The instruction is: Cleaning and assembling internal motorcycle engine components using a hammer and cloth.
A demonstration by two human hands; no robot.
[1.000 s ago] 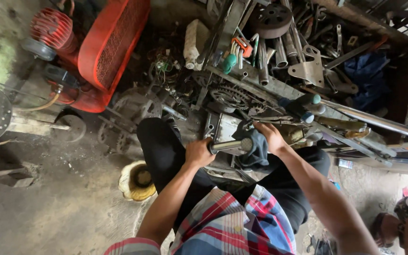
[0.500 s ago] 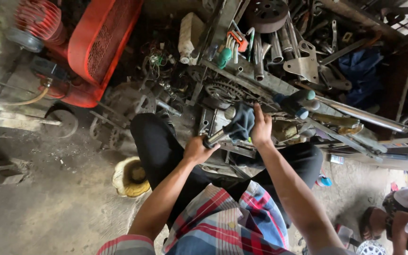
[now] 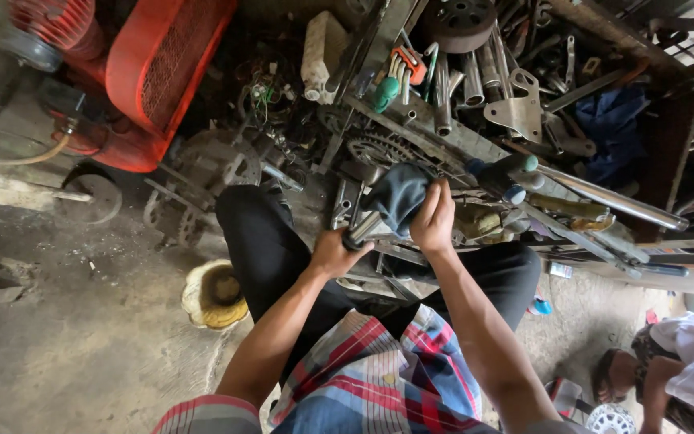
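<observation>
Wiping step: your left hand (image 3: 332, 253) grips the metal rod (image 3: 365, 231) end, your right hand (image 3: 434, 219) clamps the dark rag (image 3: 399, 193) round it. Next, judged: work rag along rod, hold firm.

I see a red machine (image 3: 162, 72) with a mesh guard at the upper left. A yellowish round pot (image 3: 217, 293) stands on the dirty floor (image 3: 66, 354). A blue cloth (image 3: 616, 133) lies among metal tools. Another person (image 3: 676, 374) crouches at the lower right.
</observation>
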